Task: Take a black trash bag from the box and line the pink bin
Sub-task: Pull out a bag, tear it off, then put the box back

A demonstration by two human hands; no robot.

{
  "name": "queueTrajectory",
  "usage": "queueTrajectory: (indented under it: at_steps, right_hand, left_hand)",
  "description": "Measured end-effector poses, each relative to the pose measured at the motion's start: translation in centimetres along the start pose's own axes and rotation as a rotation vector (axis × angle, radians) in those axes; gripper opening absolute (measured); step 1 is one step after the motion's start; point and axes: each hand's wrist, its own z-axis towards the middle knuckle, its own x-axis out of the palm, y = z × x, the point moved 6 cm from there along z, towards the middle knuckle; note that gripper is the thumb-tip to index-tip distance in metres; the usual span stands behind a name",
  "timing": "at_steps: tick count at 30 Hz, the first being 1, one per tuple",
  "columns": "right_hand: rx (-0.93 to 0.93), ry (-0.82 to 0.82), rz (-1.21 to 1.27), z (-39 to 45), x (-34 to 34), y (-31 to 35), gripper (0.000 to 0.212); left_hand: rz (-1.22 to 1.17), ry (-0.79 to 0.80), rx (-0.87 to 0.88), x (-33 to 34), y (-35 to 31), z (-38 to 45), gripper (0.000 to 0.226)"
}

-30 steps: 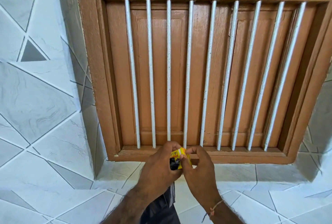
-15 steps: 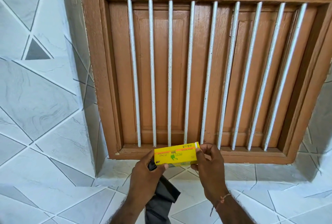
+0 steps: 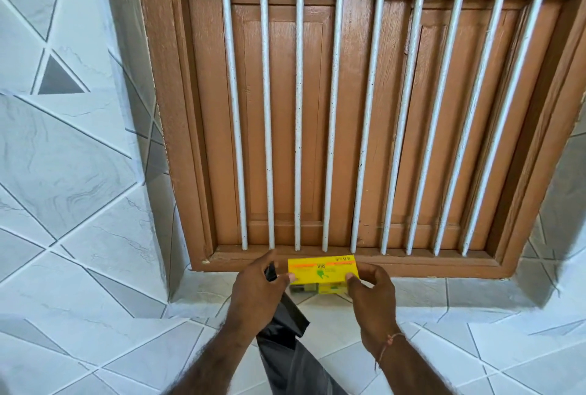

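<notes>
Holding the yellow box [image 3: 322,271] by its two short ends, left hand [image 3: 258,288] also pinching the black trash bag [image 3: 290,344] (thin, soft, probably slippery; better gripped at its open edge), right hand [image 3: 371,291] closed on cardboard, pink bin unseen.

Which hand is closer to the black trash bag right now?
Left. The left hand grips the black trash bag, which hangs down from its palm. The right hand is off to the bag's right, holding the far end of the yellow box.
</notes>
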Motion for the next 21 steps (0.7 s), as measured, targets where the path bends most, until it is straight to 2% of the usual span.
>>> queueTrajectory:
  at_steps: [2, 3, 6, 8, 10, 11, 13, 14, 15, 17, 18, 19, 21]
  right_hand:
    - [-0.02, -0.054, -0.161, 1.5, -0.6, -1.1, 0.014]
    - [-0.032, -0.053, -0.236, 2.0, -0.7, -1.7, 0.018]
    - [-0.073, 0.006, -0.397, 3.0, -0.1, -2.2, 0.023]
    - [-0.138, -0.065, -0.395, 2.6, 0.0, -0.8, 0.028]
    - [-0.285, -0.158, -0.311, -0.1, -0.4, 0.6, 0.044]
    - [-0.297, -0.066, -0.191, -2.2, 0.5, 1.6, 0.058]
    - [-0.167, 0.295, -0.04, -6.8, 4.0, 2.0, 0.085]
    - [-0.143, 0.581, -0.11, -9.1, 6.3, 2.1, 0.093]
    - [-0.232, 0.805, -0.243, -11.4, 8.4, 2.0, 0.093]
    - [-0.14, 1.19, -0.246, -14.4, 10.6, -2.1, 0.071]
    - [-0.066, 1.098, -0.304, -14.1, 10.3, -3.0, 0.061]
    - [-0.133, 0.817, -0.398, -13.1, 9.6, -3.2, 0.049]
    - [-0.057, 0.564, -0.421, -12.9, 7.5, -4.8, 0.018]
  left_hand:
    - [-0.029, -0.079, -0.06, -0.8, 0.7, 0.1, 0.015]
    - [-0.052, -0.109, -0.076, -1.2, 1.0, 0.0, 0.012]
    - [-0.173, -0.156, -0.133, -2.0, 1.2, -0.3, 0.019]
    - [-0.344, -0.227, -0.199, -2.8, 1.0, -0.4, 0.019]
    - [-0.543, -0.307, -0.254, -3.5, 0.6, -0.4, 0.023]
    - [-0.63, -0.333, -0.281, -3.7, 0.5, -0.3, 0.024]
    - [-0.77, -0.337, -0.338, -3.5, 0.5, 0.1, 0.021]
    - [-0.826, -0.326, -0.366, -3.3, 0.1, 0.2, 0.019]
    - [-0.87, -0.315, -0.389, -3.3, -0.2, 0.2, 0.019]
    - [-0.929, -0.314, -0.415, -3.7, -1.2, 0.7, 0.02]
    - [-0.946, -0.312, -0.424, -4.1, -1.7, 1.0, 0.02]
    - [-0.968, -0.313, -0.428, -4.7, -2.3, 1.2, 0.019]
    - [-1.04, -0.288, -0.386, -6.2, -3.3, 2.1, 0.016]
